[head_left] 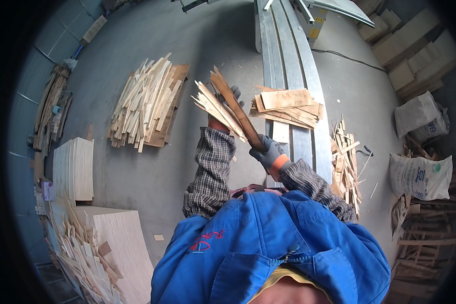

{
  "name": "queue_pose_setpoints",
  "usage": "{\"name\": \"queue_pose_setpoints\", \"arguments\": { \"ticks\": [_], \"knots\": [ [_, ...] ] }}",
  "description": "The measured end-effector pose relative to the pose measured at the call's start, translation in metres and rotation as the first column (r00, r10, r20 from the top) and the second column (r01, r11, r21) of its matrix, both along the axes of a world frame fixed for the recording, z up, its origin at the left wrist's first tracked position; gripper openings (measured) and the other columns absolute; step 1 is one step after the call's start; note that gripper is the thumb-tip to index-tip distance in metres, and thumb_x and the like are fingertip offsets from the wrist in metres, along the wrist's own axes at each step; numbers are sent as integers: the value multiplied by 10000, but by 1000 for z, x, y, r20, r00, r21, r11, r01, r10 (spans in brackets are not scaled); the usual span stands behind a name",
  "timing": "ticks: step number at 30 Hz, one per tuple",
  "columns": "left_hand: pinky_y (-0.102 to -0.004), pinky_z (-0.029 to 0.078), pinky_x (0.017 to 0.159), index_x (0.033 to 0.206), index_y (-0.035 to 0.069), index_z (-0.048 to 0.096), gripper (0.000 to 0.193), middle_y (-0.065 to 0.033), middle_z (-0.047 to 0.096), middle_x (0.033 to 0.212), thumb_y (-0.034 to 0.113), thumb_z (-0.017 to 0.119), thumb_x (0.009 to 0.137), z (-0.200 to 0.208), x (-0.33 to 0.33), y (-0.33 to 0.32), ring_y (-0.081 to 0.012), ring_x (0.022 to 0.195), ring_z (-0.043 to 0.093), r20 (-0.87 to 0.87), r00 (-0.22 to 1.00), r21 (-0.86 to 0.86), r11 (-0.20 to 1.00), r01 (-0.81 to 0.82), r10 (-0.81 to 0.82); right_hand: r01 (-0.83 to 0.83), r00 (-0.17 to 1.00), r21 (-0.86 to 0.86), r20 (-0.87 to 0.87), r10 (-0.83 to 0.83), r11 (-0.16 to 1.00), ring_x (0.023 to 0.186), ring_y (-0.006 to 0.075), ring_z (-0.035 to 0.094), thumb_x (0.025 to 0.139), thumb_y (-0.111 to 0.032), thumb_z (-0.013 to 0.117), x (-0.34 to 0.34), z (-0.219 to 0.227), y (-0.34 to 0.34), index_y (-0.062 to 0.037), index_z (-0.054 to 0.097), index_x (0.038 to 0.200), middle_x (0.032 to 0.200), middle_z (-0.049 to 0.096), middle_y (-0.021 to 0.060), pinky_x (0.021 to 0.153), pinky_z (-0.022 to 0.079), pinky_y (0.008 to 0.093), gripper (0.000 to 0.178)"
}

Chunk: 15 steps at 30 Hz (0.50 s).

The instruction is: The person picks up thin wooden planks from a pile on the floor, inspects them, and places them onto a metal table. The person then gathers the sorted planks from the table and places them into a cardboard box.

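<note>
A bundle of pale, splintery wood strips [215,105] lies across my left hand [236,95], whose grey gloved fingers curl up from behind it. Most of that palm is hidden by the wood. A longer, darker brown wood strip [234,101] slants over the bundle. Its lower end is in my right hand [271,153], closed round it in a grey glove with an orange cuff. Beside my hands, a stack of thin wood boards [289,104] lies crosswise on the grooved metal machine table [305,147].
Pale strips [144,101] are heaped on a brown board on the floor at left. More scraps [345,162] lie right of the machine table. White sacks [421,175] and stacked panels [413,50] line the right side. Panel stacks [119,243] and loose strips [83,253] stand at lower left.
</note>
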State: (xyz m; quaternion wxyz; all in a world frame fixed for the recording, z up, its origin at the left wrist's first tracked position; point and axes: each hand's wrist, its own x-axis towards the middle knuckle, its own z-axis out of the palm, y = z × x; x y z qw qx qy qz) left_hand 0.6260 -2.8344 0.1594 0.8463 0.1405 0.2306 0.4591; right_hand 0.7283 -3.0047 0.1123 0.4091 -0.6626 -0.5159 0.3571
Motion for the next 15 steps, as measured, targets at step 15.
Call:
{"name": "queue_pose_setpoints", "arguments": {
  "ticks": [15],
  "knots": [
    [-257, 279, 353, 744, 185, 560, 524, 34, 426, 511, 695, 514, 855, -38, 20, -11, -91, 378, 368, -690, 564, -23, 792, 609, -454, -328, 735, -415, 452, 505, 849, 936, 354, 651, 857, -83, 506, -13, 5, -12, -107, 610, 1113, 1003, 673, 144, 774, 516, 440, 277]
  ]
}}
